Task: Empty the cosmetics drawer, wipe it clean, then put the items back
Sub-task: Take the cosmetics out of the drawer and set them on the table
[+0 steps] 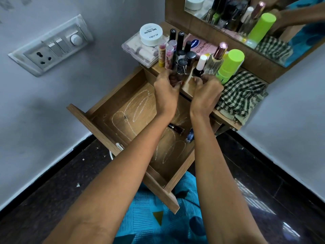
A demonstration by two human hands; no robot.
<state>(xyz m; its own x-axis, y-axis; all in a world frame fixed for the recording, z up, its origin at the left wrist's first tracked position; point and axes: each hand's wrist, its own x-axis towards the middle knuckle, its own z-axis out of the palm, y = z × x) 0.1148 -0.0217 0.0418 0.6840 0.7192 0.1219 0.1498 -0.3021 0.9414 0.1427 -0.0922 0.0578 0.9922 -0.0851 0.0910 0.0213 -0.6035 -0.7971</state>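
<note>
Left hand (pixel 166 88) grip pinches small bottles (pixel 181 67) at tabletop (pixel 186 84) edge. Right hand (pixel 205 90) grip curled, contents unclear. A nudge could topple them into the drawer (pixel 91 127).

I cannot confirm whether the left hand (pixel 165 93) or the right hand (pixel 205 92) grips anything. The backs of the hands mask the contact points at the bottle cluster (pixel 182 66). In the drawer (pixel 123 110), the forearms cover part of a dark tube (pixel 175 128) and a blue item (pixel 190 134). The top edge cuts off the mirror (pixel 246 14).
</note>
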